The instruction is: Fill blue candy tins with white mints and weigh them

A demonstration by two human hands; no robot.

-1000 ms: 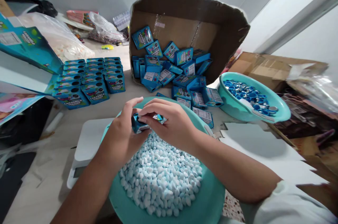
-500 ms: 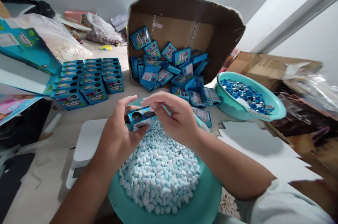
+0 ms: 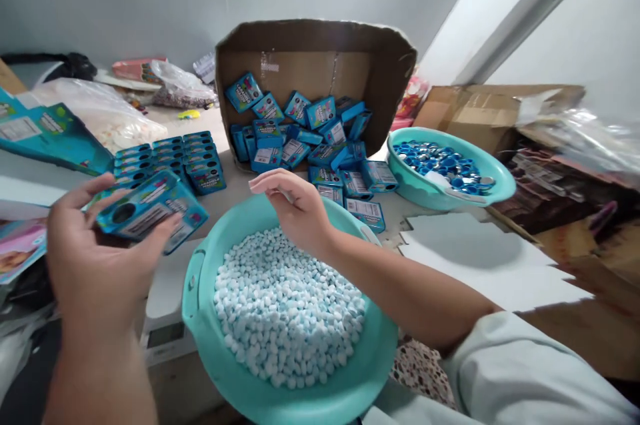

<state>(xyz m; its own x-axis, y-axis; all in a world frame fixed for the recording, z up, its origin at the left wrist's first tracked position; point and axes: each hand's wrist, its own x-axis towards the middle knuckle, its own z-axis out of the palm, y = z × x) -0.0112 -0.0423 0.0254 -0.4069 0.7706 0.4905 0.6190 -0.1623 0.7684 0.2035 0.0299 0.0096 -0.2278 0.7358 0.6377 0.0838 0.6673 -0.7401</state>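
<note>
My left hand [image 3: 95, 258] grips a small blue candy box [image 3: 150, 211] between thumb and fingers, a dark round spot and a white label facing me. The box is tilted, held in front of the rows of blue candy boxes [image 3: 207, 175] at the left. Over the far part of a turquoise tub [image 3: 300, 408] hovers my right hand [image 3: 303, 215], its fingers stretched and slightly bent, with nothing visible in them. Pale blue and white candies [image 3: 295, 311] lie heaped in the tub.
A cardboard carton [image 3: 395, 71] on its side spills blue boxes behind the tub. To the right stands a turquoise basin [image 3: 425, 195] of blue-and-silver pieces, beside white card sheets [image 3: 480, 265]. A white scale [image 3: 167, 331] sits left of the tub, partly behind it.
My left hand has carried the candy box leftward, away from over the tub. The right hand has let go of the box and stays above the candies. My view has shifted.
</note>
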